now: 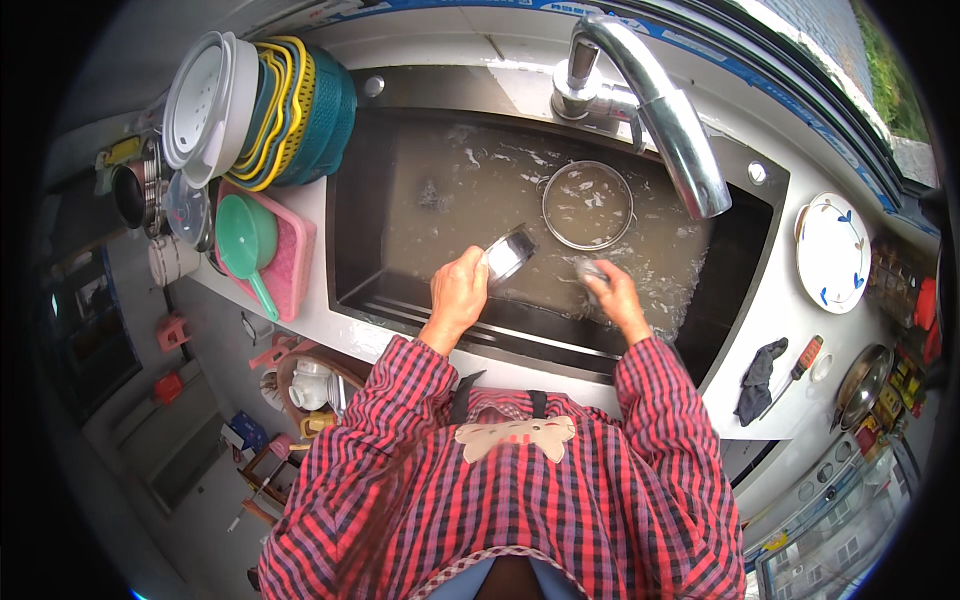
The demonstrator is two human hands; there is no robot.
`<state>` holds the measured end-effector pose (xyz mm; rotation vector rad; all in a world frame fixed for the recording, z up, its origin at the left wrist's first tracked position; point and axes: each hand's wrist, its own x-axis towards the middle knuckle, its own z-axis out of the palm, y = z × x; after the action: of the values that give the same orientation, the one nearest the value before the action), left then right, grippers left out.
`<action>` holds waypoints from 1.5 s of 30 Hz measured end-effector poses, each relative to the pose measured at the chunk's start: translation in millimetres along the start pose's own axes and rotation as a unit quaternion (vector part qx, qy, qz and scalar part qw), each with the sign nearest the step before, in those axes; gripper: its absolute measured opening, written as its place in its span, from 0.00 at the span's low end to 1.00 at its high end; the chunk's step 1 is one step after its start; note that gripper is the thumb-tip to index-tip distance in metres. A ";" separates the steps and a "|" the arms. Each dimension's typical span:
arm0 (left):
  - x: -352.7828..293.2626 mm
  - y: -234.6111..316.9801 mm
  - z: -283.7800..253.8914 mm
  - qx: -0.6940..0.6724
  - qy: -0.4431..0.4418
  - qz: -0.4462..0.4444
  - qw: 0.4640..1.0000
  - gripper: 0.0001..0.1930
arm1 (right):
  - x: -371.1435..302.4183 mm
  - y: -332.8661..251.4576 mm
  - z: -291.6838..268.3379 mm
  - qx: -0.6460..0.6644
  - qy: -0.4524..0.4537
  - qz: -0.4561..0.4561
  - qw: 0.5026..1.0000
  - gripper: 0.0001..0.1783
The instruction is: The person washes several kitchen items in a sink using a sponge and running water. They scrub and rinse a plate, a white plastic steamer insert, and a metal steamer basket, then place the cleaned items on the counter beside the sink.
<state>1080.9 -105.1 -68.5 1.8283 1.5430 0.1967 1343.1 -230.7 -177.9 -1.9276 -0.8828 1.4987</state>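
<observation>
My left hand (459, 292) grips a small shiny metal container (511, 254), tilted over the murky water near the front of the sink. Its exact kind is unclear. To the right of it, my right hand (616, 302) is closed at the water's surface, its fingers pinching a small greyish thing (590, 270) too blurred to name. A round metal vessel with a thin rim (590, 246) sits in the water beyond both hands; its lower part is hidden. The dark steel sink (353, 200) holds cloudy water with streaks of foam.
A chrome faucet (683, 150) arches over the sink's right rear. Stacked colanders and basins (325, 115) stand left, beside a green dipper (246, 237) on a pink tray (292, 262). On the right counter lie white plates (832, 255), a black cloth (762, 380) and a red-handled tool (806, 358).
</observation>
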 end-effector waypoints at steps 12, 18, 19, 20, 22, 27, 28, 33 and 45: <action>15.3 17.9 -35.3 0.081 -0.068 0.230 0.967 0.02 | -2.7 -166.7 29.5 -0.143 -0.128 -0.265 0.945 0.15; 12.4 13.5 -47.2 0.007 -0.083 0.206 0.975 0.12 | -1.9 -135.2 9.2 0.112 -0.273 -0.067 0.953 0.14; 12.0 12.6 -50.8 -0.011 -0.085 0.184 0.979 0.13 | -2.7 -128.6 4.6 0.163 -0.292 -0.041 0.942 0.14; 12.9 12.0 -53.8 -0.027 -0.071 0.226 0.971 0.16 | -3.5 -121.3 2.2 0.168 -0.288 -0.050 0.941 0.14; 12.5 10.4 -64.3 -0.126 -0.091 0.141 0.978 0.17 | -4.8 -108.1 -0.9 0.181 -0.257 -0.033 0.949 0.13; 20.5 9.6 -80.4 -0.235 -0.120 0.061 0.963 0.18 | -8.8 -102.6 -3.4 0.194 -0.191 -0.064 0.960 0.14; 22.7 9.9 -81.5 -0.249 -0.118 0.052 0.960 0.20 | -7.8 -107.3 -5.0 0.165 -0.164 -0.118 0.965 0.14; 26.4 6.0 -84.3 -0.256 -0.099 0.062 0.959 0.20 | 0.8 -128.9 -13.4 0.085 -0.173 -0.102 0.976 0.12; 2.6 -71.1 -99.2 -0.061 0.314 -0.108 0.941 0.16 | 30.3 -103.6 73.6 -0.389 -0.068 -0.241 0.887 0.33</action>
<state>971.3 -59.4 -40.4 1.5551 2.0913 0.8141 1259.2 -139.5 -136.4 -1.8679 -2.0945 1.0500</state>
